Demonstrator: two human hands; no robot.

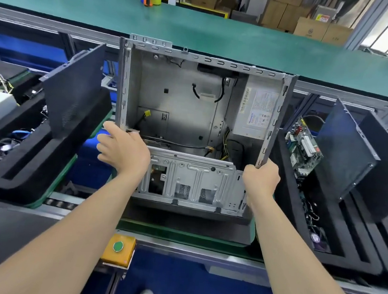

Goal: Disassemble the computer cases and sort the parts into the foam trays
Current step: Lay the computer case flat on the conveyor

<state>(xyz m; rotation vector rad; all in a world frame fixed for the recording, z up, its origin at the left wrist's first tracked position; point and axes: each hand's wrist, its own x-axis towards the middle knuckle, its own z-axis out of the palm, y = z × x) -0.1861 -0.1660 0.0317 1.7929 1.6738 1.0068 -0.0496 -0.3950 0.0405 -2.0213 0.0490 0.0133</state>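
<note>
Head view has the computer case [190, 126] in the middle, open side towards us, between the left foam tray [10, 186] and the right foam tray [345, 260]. The left hand [123, 150] pinches the near end of its left rim, lower fingers splayed loose, and the right hand [261, 178] curls round the near end of the right rim. That two-rim grip looks meant to steady or tip the shell, since the power supply [256, 113] and cables [188, 145] sit inside, not yet removed, while a circuit board [304, 146] stands in the right foam tray
</note>
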